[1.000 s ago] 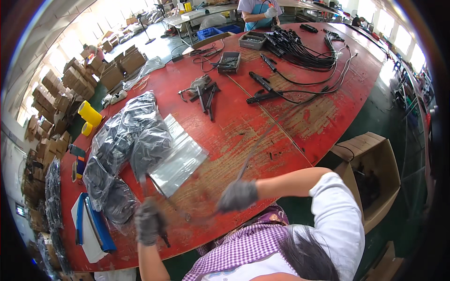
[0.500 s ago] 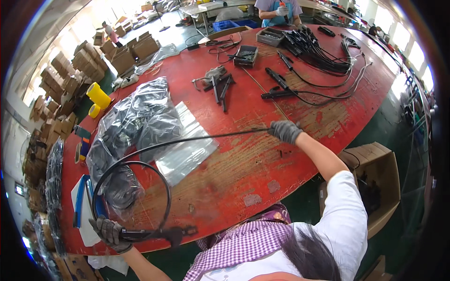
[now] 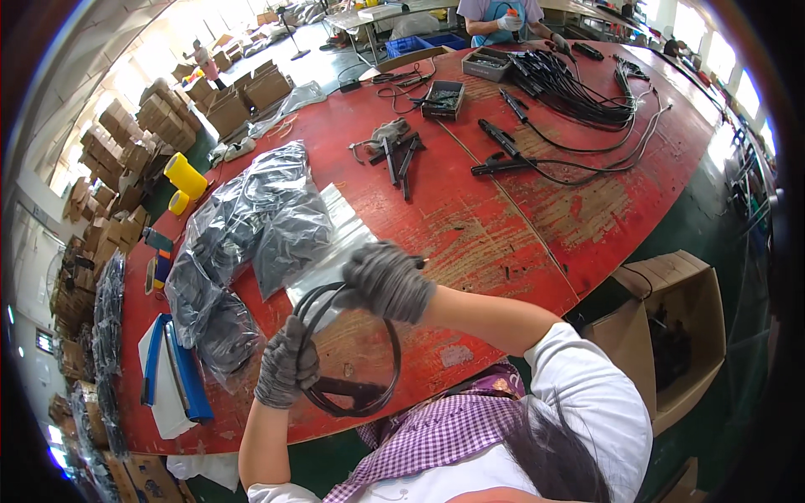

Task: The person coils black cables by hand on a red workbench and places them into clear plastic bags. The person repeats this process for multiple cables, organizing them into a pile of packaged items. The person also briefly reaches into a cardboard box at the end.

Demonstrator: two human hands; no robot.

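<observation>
A black cable (image 3: 395,369) is looped into a coil between my two grey-gloved hands, over the near edge of the red table. My left hand (image 3: 288,364) is wrapped round the coil's left side. My right hand (image 3: 391,282) grips the cable at the top of the loops, and a short cable end juts out past its fingers. Below the left hand hangs a dark handle-like piece (image 3: 348,388), partly hidden by the loops. Just beyond my hands lie flat clear plastic bags (image 3: 342,220), with bagged black cables (image 3: 251,222) to their left.
Black clamp-like tools (image 3: 401,163), a parts tray (image 3: 443,101) and a large cable bundle (image 3: 570,88) lie farther back on the red table (image 3: 470,243). A blue-and-white holder (image 3: 172,377) sits at left. An open carton (image 3: 671,335) stands right. A co-worker (image 3: 503,18) works across the table.
My right hand has come left and nearer, bringing the stretched cable into a tighter coil. My left hand has moved up and right, and the handle-like piece has shifted right with it.
</observation>
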